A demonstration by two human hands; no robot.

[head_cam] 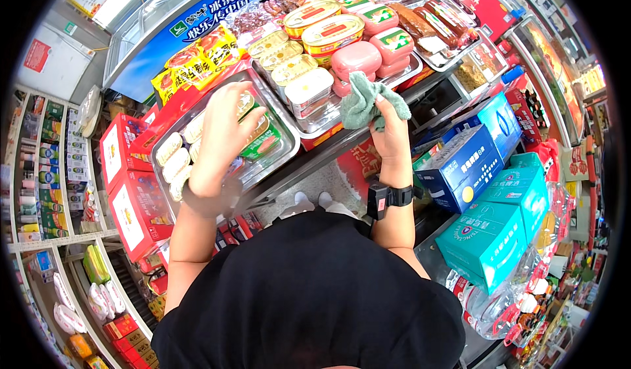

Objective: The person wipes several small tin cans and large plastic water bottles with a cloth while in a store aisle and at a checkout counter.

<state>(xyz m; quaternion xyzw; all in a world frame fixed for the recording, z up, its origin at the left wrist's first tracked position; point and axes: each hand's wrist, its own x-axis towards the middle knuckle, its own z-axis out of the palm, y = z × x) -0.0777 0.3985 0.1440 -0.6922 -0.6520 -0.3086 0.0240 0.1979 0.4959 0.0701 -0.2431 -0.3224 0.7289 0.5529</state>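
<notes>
My left hand (224,127) is over a metal tray (291,144) of tins, its fingers apart and partly blurred; it hides some tins. Beside its fingertips stands a green-labelled tin (262,139), and pale oval tins (176,166) lie at the tray's left end. In my right hand (392,129) is a crumpled green cloth (360,103), held up in front of a second metal tray (315,128). That tray bears gold-lidded tins (294,70), large yellow-and-red oval tins (333,36) and pink packaged meats (356,59).
Yellow packets (197,63) lie behind the left tray, and red boxes (140,216) stand left of it. To the right are a blue carton (461,169), teal cartons (485,238) and large clear bottles (493,310). Another tray (443,64) holds packaged sausages.
</notes>
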